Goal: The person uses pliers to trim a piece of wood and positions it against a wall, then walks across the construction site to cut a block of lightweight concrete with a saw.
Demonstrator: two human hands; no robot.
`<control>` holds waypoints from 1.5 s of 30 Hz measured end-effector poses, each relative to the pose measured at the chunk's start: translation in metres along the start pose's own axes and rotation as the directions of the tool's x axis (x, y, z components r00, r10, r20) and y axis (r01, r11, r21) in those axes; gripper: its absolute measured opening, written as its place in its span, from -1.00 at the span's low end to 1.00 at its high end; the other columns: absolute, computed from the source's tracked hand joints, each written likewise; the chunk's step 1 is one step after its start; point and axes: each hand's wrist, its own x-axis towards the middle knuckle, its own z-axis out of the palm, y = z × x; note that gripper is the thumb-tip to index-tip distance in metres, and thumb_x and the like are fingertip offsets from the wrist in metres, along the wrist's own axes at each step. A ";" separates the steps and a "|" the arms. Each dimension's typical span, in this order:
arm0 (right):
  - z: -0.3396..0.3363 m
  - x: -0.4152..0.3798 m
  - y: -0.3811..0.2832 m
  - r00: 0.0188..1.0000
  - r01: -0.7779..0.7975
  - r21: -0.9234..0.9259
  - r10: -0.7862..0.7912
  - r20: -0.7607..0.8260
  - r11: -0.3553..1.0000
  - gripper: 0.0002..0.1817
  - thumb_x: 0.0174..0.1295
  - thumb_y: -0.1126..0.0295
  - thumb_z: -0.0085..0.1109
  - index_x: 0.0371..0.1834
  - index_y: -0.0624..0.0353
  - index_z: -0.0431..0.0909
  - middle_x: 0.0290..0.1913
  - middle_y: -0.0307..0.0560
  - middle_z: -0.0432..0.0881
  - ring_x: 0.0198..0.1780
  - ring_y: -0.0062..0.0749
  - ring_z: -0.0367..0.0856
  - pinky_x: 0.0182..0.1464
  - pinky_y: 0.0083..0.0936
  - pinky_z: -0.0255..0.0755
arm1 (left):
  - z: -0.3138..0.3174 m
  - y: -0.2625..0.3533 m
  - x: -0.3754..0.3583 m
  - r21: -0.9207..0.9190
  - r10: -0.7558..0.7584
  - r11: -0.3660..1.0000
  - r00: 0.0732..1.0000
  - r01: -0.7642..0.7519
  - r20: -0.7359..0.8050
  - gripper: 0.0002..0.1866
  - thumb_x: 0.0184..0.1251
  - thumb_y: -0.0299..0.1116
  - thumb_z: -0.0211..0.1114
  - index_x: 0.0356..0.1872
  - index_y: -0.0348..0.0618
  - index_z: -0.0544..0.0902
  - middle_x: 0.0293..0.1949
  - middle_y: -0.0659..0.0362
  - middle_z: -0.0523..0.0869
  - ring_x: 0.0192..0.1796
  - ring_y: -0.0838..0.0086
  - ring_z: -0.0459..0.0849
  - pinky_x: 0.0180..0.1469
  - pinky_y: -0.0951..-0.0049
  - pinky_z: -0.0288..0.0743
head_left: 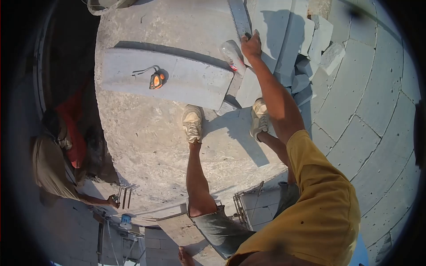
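My right hand (251, 44) is closed at the near end of a long grey saw-like blade (238, 17), with a dark part showing at the fingers. Just left of that hand, a clear plastic bottle (232, 56) with a red label leans by pale blocks. My left hand (186, 257) shows at the bottom, at the edge of a flat tan board (184, 230); most of its fingers are hidden. On a long pale slab (120, 71) in front of my shoes lies an orange and black tape measure (156, 81) with a dark strap.
Broken block pieces (321, 37) are heaped right of my right hand, beside a block wall (364, 97). At left, past the concrete edge (101, 119), another person (55, 168) reaches toward thin rods (126, 197). A blue bucket (126, 220) is lower down.
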 end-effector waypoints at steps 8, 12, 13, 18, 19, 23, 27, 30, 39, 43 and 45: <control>0.042 0.042 -0.004 0.976 -0.063 -0.302 0.123 0.181 0.951 -0.41 0.22 0.10 0.30 0.19 0.31 0.49 0.16 0.31 0.57 0.24 0.08 0.55 0.29 -0.17 0.43 | 0.017 0.028 0.002 -0.067 -0.074 0.995 0.996 0.071 -0.046 -0.48 0.47 0.17 0.16 0.03 -0.13 0.58 -0.17 0.28 0.56 -0.18 0.51 0.44 -0.10 0.43 0.34; 0.038 0.042 -0.023 0.908 -0.169 0.090 0.119 0.402 0.981 -0.53 0.33 0.16 0.25 0.16 0.29 0.55 -0.12 0.08 0.68 -0.01 0.02 0.69 0.02 -0.15 0.57 | 0.003 0.045 -0.003 -0.105 -0.034 0.994 0.998 0.028 -0.048 -0.46 0.46 0.19 0.16 0.02 -0.13 0.58 -0.16 0.27 0.56 -0.16 0.49 0.45 -0.08 0.41 0.35; 0.038 0.044 -0.030 0.869 -0.316 0.247 0.174 0.464 0.916 -0.54 0.37 0.19 0.22 0.19 0.29 0.53 -0.12 0.04 0.67 -0.04 -0.06 0.69 -0.04 -0.20 0.60 | -0.005 0.048 -0.006 -0.118 -0.018 0.993 0.999 0.012 -0.047 -0.46 0.46 0.20 0.16 0.02 -0.13 0.58 -0.16 0.26 0.56 -0.16 0.49 0.46 -0.08 0.41 0.35; -0.065 0.015 -0.117 0.870 -0.486 0.686 0.228 0.437 0.541 -0.58 0.49 0.24 0.04 0.26 0.32 0.47 -0.08 -0.05 0.61 -0.29 -0.39 0.67 -0.24 -0.45 0.63 | -0.047 0.059 -0.028 -0.183 0.054 0.981 0.998 -0.057 -0.019 -0.44 0.45 0.22 0.15 0.02 -0.13 0.57 -0.15 0.24 0.57 -0.14 0.46 0.47 -0.06 0.38 0.37; -0.096 0.012 -0.126 0.891 -0.431 0.677 0.161 0.425 0.597 -0.57 0.50 0.23 0.02 0.25 0.33 0.47 -0.07 -0.04 0.60 -0.34 -0.41 0.67 -0.26 -0.48 0.63 | -0.053 0.064 -0.030 -0.202 0.076 0.977 0.997 -0.075 -0.007 -0.44 0.45 0.22 0.15 0.01 -0.13 0.57 -0.15 0.24 0.57 -0.14 0.46 0.47 -0.05 0.37 0.37; -0.228 -0.016 -0.149 0.879 -0.433 0.712 0.084 0.469 0.552 -0.54 0.51 0.19 0.00 0.26 0.36 0.45 -0.02 -0.02 0.59 -0.41 -0.41 0.68 -0.27 -0.51 0.65 | -0.090 0.081 -0.045 -0.303 0.201 0.938 0.976 -0.169 0.079 -0.43 0.44 0.24 0.15 0.01 -0.13 0.56 -0.14 0.22 0.57 -0.12 0.44 0.48 -0.04 0.35 0.38; -0.390 -0.114 -0.165 0.819 -0.542 0.692 0.116 0.562 0.477 -0.49 0.48 0.21 0.06 0.37 0.31 0.36 0.09 0.02 0.55 -0.32 -0.30 0.73 -0.20 -0.46 0.67 | -0.125 0.111 -0.067 -0.398 0.339 0.887 0.914 -0.233 0.221 -0.42 0.44 0.26 0.14 0.00 -0.12 0.56 -0.13 0.21 0.57 -0.11 0.41 0.50 -0.02 0.33 0.39; -0.508 -0.205 -0.182 0.868 -0.455 0.736 0.065 0.492 0.501 -0.46 0.46 0.24 0.10 0.41 0.28 0.33 0.17 0.07 0.51 -0.20 -0.25 0.75 -0.09 -0.39 0.68 | -0.124 0.166 -0.105 -0.249 0.382 0.919 0.848 -0.306 0.366 -0.50 0.47 0.15 0.19 0.01 -0.12 0.58 -0.22 0.36 0.56 -0.18 0.56 0.46 -0.09 0.45 0.36; -0.669 -0.445 -0.123 0.909 -0.398 0.828 0.051 0.413 0.396 -0.46 0.39 0.08 0.24 0.25 0.29 0.51 0.07 -0.06 0.69 0.12 -0.33 0.67 0.15 -0.41 0.57 | -0.031 0.241 -0.111 0.075 0.478 0.747 0.612 -0.661 0.630 -0.53 0.47 0.16 0.19 -0.13 -0.10 0.63 -0.26 0.34 0.59 -0.19 0.52 0.49 -0.04 0.40 0.39; -0.713 -0.548 -0.051 0.974 -0.197 0.755 0.215 0.076 0.626 -0.67 0.44 0.23 0.17 0.13 0.17 0.62 -0.05 -0.11 0.73 0.01 -0.43 0.70 0.10 -0.47 0.52 | 0.038 0.226 -0.167 0.236 0.423 0.486 0.462 -0.842 0.779 -0.54 0.46 0.13 0.21 -0.15 -0.12 0.64 -0.28 0.35 0.56 -0.19 0.55 0.47 -0.04 0.43 0.37; -0.736 -0.610 0.000 0.955 -0.144 0.756 0.290 -0.063 0.638 -0.73 0.42 0.29 0.17 0.07 0.17 0.65 -0.10 -0.09 0.72 -0.05 -0.40 0.70 0.06 -0.43 0.53 | 0.073 0.199 -0.199 0.292 0.371 0.302 0.394 -0.907 0.841 -0.54 0.46 0.12 0.22 -0.16 -0.13 0.65 -0.30 0.36 0.54 -0.19 0.56 0.46 -0.04 0.45 0.36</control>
